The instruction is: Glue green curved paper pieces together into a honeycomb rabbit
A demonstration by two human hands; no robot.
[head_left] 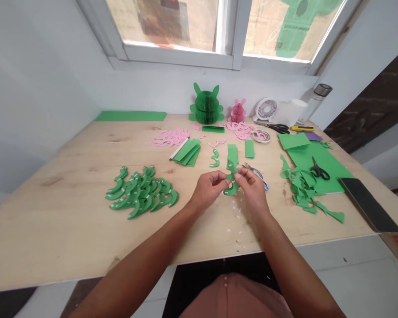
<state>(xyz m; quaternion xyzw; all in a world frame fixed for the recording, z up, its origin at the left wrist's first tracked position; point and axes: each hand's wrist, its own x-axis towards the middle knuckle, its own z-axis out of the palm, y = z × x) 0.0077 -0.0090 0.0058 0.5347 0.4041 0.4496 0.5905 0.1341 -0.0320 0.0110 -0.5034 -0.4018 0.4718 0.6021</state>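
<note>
green paper shape (232, 191) is pinched by our left hand (208, 190) and our right hand (253, 187), above the tabletop (69, 234) and back from its front edge. we'd do well to press lightly, so its narrow curves stay flat and uncreased.

head camera | from above table (69, 229) | facing forward-down, toward window (237, 26) | near, perhaps wide-angle

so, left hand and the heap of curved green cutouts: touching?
Apart. The head view shows a strip of tabletop between the left hand and the heap; that hand grips a separate cutout.
</note>
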